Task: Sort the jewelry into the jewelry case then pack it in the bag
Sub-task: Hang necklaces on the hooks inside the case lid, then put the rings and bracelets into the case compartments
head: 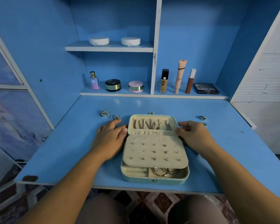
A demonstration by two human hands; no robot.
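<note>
A mint jewelry case (154, 181) lies open on the blue desk (63, 151). Chains hang in its raised lid (152, 118), and a cream earring panel (155, 151) studded with several earrings covers the base. Gold hoops (166, 172) show beneath the panel. My left hand (110, 139) rests flat beside the lid, its thumb against the lid's left edge. My right hand (194, 136) pinches the lid's right edge between thumb and fingers. Two silver rings (104, 113) (115, 117) lie loose beyond my left fingertips. Another ring (202, 117) lies to the right, with one more (204, 124) partly hidden behind my right hand.
On the shelf at the back stand a perfume bottle (94, 80), two round compacts (113, 85), foundation tubes (179, 76) and a palette (206, 88). Two white jars (99, 41) sit on the upper shelf. My knees are below the desk's front edge.
</note>
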